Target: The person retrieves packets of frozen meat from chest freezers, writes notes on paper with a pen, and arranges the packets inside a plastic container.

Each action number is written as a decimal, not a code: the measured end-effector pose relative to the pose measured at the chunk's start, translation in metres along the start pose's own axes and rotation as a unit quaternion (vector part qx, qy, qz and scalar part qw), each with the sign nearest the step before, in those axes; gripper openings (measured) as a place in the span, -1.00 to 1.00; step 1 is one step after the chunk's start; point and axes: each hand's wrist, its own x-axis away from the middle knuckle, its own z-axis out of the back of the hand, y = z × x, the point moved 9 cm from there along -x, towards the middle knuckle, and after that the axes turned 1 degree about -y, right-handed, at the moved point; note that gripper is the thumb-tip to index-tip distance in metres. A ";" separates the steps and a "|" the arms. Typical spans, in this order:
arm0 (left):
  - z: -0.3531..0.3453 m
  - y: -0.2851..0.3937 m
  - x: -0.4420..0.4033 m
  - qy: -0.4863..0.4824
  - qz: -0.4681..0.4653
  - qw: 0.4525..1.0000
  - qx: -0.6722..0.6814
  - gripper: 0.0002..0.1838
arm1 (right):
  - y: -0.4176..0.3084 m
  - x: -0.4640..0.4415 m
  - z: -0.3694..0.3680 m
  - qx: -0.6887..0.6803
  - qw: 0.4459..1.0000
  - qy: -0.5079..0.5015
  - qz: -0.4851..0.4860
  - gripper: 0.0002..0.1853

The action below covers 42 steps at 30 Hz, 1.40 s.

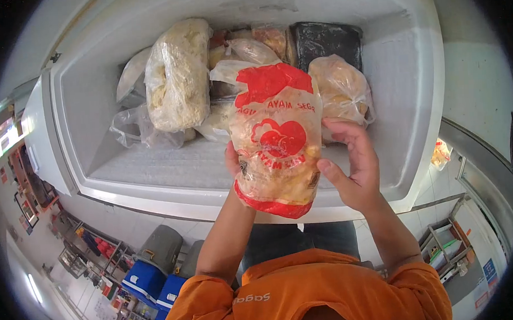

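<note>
A plastic bag of chicken [276, 142], printed in red with "AYAM SEGAR" and a heart-shaped logo, is held above the front of an open chest freezer [155, 196]. My left hand [232, 159] grips its left side; most of the fingers are hidden behind and under it. At the right side is my right hand [357, 164], fingers curved and apart, thumb tip at the bag's edge. Beyond the bag, inside the freezer, lie a large wrapped pale block [178, 75], a clear bag of light-brown food [339, 85] and a black package [327, 45].
More frozen packs [254, 50] lie along the freezer's back wall. A crumpled clear bag [146, 127] is at the left. Frosted floor shows near the front wall. Blue cooler boxes [141, 279] stand behind me at lower left, a metal rack [443, 243] at lower right.
</note>
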 end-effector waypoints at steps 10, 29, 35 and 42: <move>-0.001 0.004 0.010 -0.043 -0.008 0.992 0.119 0.05 | -0.002 0.001 -0.013 0.026 0.999 0.000 0.026 -0.54; 0.052 0.028 0.066 0.065 0.024 0.917 -0.393 0.23 | 0.098 0.053 -0.101 -0.285 0.909 -0.153 -0.262 0.20; 0.059 0.038 0.096 0.116 -0.001 0.944 -0.309 0.18 | 0.066 0.034 -0.085 0.054 0.948 -0.279 -0.146 0.14; 0.090 0.077 0.129 0.173 -0.033 0.965 -0.194 0.09 | 0.063 -0.046 -0.089 0.470 0.863 -0.137 0.124 0.02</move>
